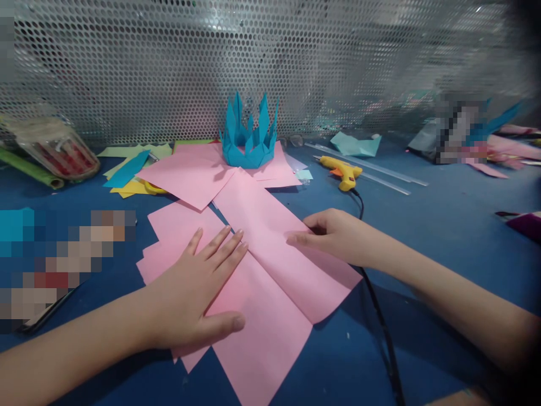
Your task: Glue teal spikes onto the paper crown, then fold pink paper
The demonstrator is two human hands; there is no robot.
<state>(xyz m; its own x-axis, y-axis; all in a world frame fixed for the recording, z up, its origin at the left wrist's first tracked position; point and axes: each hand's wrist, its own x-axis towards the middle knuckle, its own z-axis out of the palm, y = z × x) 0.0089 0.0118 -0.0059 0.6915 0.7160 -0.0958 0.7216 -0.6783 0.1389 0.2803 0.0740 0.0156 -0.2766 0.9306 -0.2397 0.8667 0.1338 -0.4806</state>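
Note:
My left hand [198, 287] lies flat with fingers spread on pink paper sheets [169, 225] stacked on the blue table. Its fingertips touch the edge of a creased pink sheet [270, 225], whose right half rises a little from the table. At that sheet's right edge, my right hand [327, 234] pinches the paper between thumb and fingers. The crease runs from the sheet's middle down to its lower right edge. Behind, a blue folded-paper crown [248, 138] with pointed tips stands on more pink paper [190, 175].
A yellow glue gun [344, 172] lies right of centre, its black cord [382, 321] running toward me. Clear glue sticks [380, 169] lie beside it. At left are a glass jar [57, 149], a green roll [31, 169] and coloured paper scraps [127, 169]. A perforated metal panel [270, 62] closes the back.

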